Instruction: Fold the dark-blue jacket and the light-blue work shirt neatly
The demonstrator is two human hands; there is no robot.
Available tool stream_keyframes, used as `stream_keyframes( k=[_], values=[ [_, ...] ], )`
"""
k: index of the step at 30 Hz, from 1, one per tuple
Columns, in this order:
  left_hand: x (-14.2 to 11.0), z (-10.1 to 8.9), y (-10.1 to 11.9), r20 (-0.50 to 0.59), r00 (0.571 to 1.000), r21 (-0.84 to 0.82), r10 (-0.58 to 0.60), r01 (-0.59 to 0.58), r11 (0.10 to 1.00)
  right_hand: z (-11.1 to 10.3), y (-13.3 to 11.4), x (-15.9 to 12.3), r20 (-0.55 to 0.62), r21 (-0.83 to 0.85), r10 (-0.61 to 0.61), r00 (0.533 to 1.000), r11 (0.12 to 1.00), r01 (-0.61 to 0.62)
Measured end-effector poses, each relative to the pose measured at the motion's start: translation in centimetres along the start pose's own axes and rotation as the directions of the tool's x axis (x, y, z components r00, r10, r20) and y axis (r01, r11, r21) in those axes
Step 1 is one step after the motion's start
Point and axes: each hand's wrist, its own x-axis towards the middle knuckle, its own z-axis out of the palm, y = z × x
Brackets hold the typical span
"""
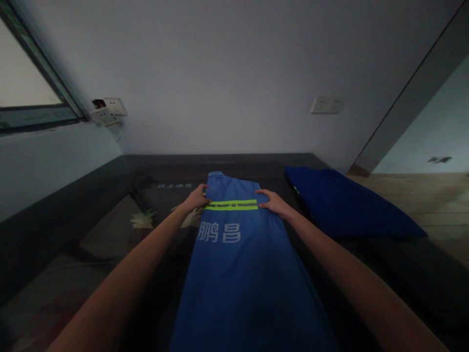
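A blue work jacket point(234, 264) lies lengthwise in front of me, folded narrow, with its collar end pointing away. Across its upper part runs a yellow-green reflective strip point(238, 205), and white characters are printed below that. At the left edge by the strip, my left hand point(197, 198) grips the cloth between thumb and fingers. My right hand point(274, 202) holds the opposite edge at the same height, thumb and index finger on the fabric. The other fingertips of both hands are partly hidden.
Beneath the jacket is a dark surface with a printed flower pattern point(142, 220). A darker blue folded cloth point(344, 205) lies to the right. Behind rises a pale wall point(220, 88) with sockets point(327, 104); a window point(32, 73) is at the left, wooden floor point(439, 195) at the right.
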Motion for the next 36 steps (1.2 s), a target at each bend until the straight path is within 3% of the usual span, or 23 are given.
stream_keyframes(
  k=[9, 23, 30, 36],
  values=[
    [1.9, 1.0, 1.1, -0.106, 0.99, 0.235, 0.097, -0.07, 0.97, 0.5, 1.0, 3.7, -0.126, -0.217, 0.025, 0.992, 0.975, -0.052],
    [5.9, 3.3, 0.9, -0.281, 0.951, 0.347, 0.133, -0.029, 0.938, 1.2, 0.8, 9.0, -0.249, -0.341, 0.033, 0.968, 0.932, -0.119],
    [5.6, 3.7, 0.4, -0.371, 0.916, 0.36, 0.149, -0.005, 0.933, 1.4, 0.9, 8.1, -0.268, -0.392, -0.071, 0.961, 0.919, -0.041],
    [5.3, 3.4, 0.9, -0.3, 0.917, 0.393, 0.262, -0.131, 0.91, 0.6, 0.8, 4.4, -0.246, -0.433, -0.186, 0.951, 0.899, 0.064]
  ],
)
